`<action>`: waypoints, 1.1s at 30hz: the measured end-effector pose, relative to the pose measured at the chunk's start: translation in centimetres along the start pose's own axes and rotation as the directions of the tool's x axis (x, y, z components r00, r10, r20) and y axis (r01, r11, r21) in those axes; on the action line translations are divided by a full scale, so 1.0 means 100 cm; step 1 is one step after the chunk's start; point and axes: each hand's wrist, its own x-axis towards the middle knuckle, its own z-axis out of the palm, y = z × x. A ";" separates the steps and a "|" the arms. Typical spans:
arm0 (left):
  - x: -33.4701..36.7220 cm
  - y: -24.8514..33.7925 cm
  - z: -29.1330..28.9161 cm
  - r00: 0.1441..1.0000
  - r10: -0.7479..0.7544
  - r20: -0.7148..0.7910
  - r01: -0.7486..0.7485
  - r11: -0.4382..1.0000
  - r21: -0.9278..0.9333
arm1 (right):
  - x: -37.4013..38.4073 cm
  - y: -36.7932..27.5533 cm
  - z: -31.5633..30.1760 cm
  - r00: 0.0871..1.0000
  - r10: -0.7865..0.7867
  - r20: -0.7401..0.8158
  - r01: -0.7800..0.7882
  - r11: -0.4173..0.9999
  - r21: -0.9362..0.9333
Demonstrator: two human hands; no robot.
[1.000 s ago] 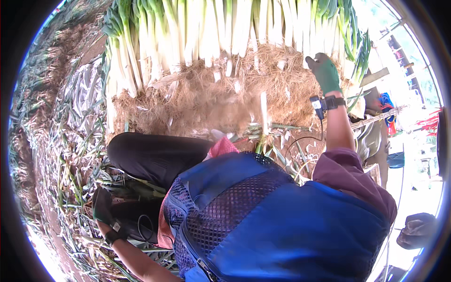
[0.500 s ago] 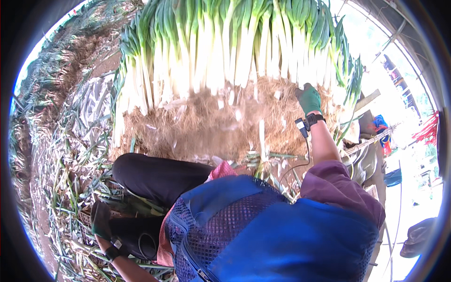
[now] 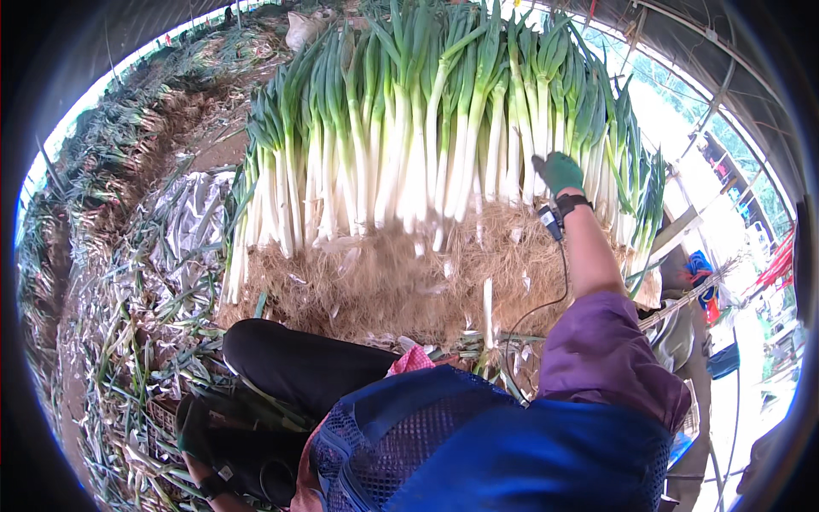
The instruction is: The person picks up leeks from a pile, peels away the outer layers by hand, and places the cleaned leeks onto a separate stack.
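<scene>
A broad row of long green onions [image 3: 401,171] lies ahead of me, green tops pointing away, white stalks in the middle, brown roots towards me. My right hand [image 3: 560,173], in a green glove with dark fingertips, is over the white stalks on the right side of the row. One finger sticks out to the left and the others are partly hidden; no stalk is seen lifted in it. Low at the left, my gloved left hand [image 3: 194,431] is beside my lower leg, in shadow. Its fingers look stretched out, and nothing shows in them.
My bent knee [image 3: 290,346] is close to the roots. A single white stalk [image 3: 488,314] stands out near my vest. Trimmed leaves [image 3: 128,367] litter the ground at left, with a pale sheet [image 3: 198,209] beyond. Wooden bars [image 3: 682,230] lie right of the row.
My view has tilted up, so the row sits lower. My right hand has moved from the root end up onto the white stalks. The left hand stays by my leg.
</scene>
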 end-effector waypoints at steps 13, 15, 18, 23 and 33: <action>0.035 0.056 -0.068 0.991 0.012 0.137 -0.031 0.990 0.139 | 0.223 0.022 0.028 0.944 -0.018 -0.328 0.045 0.996 0.075; 0.049 0.071 -0.079 0.985 0.019 0.171 -0.049 0.984 0.172 | 0.244 0.024 0.035 0.966 0.042 -0.255 -0.018 0.995 0.099; 0.062 0.093 -0.088 0.980 0.031 0.197 -0.074 0.974 0.215 | 0.258 0.011 0.019 0.994 -0.102 -0.038 0.105 0.990 0.093; 0.075 0.126 -0.088 0.974 0.103 0.204 -0.167 0.930 0.328 | 0.284 -0.036 0.026 0.994 -0.085 0.072 0.087 0.996 -0.019; 0.011 0.126 -0.147 0.842 -0.201 -0.501 -0.224 0.714 -0.663 | 0.365 0.049 0.060 0.861 -0.439 -0.257 0.392 0.894 -0.215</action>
